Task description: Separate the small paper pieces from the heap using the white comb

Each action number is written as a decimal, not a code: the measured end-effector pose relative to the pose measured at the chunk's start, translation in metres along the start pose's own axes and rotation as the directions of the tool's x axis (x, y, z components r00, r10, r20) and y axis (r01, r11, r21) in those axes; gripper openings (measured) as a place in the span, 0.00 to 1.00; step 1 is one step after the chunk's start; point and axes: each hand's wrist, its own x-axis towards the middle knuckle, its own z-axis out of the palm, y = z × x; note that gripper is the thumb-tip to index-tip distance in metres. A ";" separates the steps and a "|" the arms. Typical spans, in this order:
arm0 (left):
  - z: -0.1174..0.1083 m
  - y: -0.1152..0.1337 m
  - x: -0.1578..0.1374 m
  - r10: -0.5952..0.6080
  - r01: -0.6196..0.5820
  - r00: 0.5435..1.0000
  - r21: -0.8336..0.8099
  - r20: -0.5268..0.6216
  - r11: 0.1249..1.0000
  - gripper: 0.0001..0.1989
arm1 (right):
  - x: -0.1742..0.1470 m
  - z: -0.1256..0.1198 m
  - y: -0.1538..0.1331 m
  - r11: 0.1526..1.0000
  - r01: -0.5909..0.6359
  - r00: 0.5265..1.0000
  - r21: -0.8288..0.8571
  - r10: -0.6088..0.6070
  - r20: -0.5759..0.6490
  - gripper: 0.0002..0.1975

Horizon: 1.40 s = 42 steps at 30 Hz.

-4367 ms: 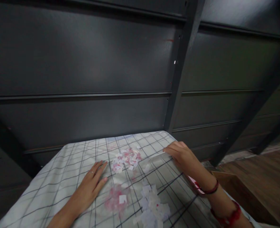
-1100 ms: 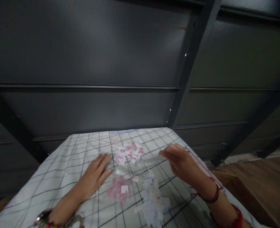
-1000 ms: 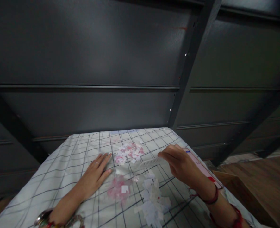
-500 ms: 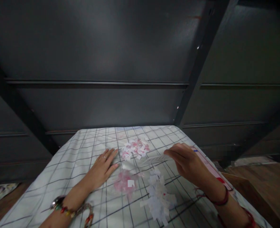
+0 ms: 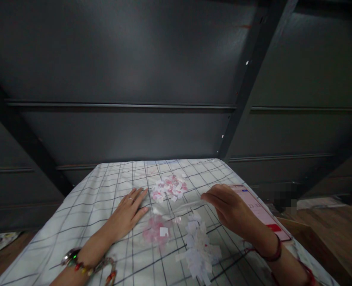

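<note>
My left hand [image 5: 131, 212] lies flat on the checked tablecloth [image 5: 113, 262], fingers spread, with nothing in it. My right hand [image 5: 228, 204] is closed, its fingertips pinching the end of a clear plastic film [image 5: 181, 206]. The film stretches low over the cloth toward my left hand; whether it is a bag or a sheet I cannot tell. Beyond it sits a heap of small white and pink scraps [image 5: 170, 187]. Nearer me are a pink translucent pile [image 5: 153, 233] with a white square [image 5: 164, 231] on top, and a heap of white paper scraps [image 5: 198, 250].
Beside my right wrist, a phone [image 5: 261, 212] lies with its screen lit, showing a timer-like display and a red button. A dark panelled wall [image 5: 128, 131] stands behind the table. At the lower right is a brown box [image 5: 310, 242] below the table edge.
My right hand has shifted slightly left and down, drawing the film's end lower and uncovering more of the phone. My left hand has stayed in place.
</note>
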 end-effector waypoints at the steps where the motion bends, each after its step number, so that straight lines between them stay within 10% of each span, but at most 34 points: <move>1: 0.000 0.000 0.000 -0.003 0.003 1.000 0.001 0.006 1.000 0.28 | 0.000 -0.001 0.000 1.000 0.007 1.000 0.011 -0.007 -0.006 0.19; 26: -0.004 0.002 0.000 -0.020 0.020 0.998 0.007 0.052 1.000 0.27 | -0.004 -0.006 0.026 0.995 -0.087 0.993 -0.055 0.082 -0.087 0.17; 42: -0.006 0.003 0.001 0.015 -0.015 1.000 0.001 0.002 1.000 0.28 | 0.003 -0.004 -0.005 0.975 0.104 0.994 0.198 -0.094 -0.057 0.17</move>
